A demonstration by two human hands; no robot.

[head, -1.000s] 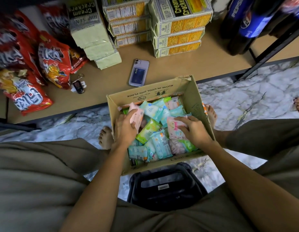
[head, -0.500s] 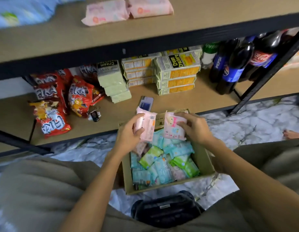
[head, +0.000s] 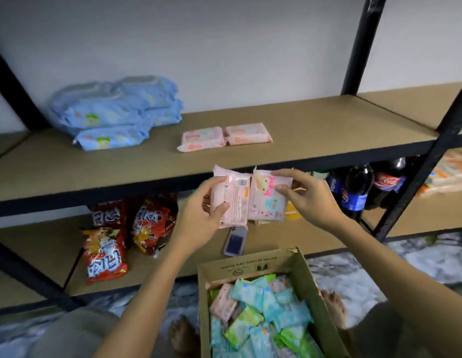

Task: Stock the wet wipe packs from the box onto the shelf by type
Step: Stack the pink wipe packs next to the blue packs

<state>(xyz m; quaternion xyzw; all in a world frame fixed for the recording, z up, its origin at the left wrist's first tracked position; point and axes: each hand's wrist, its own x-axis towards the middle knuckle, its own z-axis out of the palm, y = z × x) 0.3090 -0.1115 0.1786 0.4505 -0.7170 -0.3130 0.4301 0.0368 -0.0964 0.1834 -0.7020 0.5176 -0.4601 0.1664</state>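
Since a moment ago I've lifted both packs clear of the box (head: 297,270), up to the shelf (head: 328,130) edge at centre frame. My left hand (head: 199,215) grips one pink pack (head: 233,200); my right hand (head: 302,197) pinches another (head: 267,202). Two pink packs (head: 224,136) already lie on the shelf, with blue packs (head: 113,112) stacked at upper left.

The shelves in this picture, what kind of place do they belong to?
Probably a small shop or its stockroom. The metal shelf carries stacked blue wipe packs, red snack bags and cola bottles, and a box of stock waits below.
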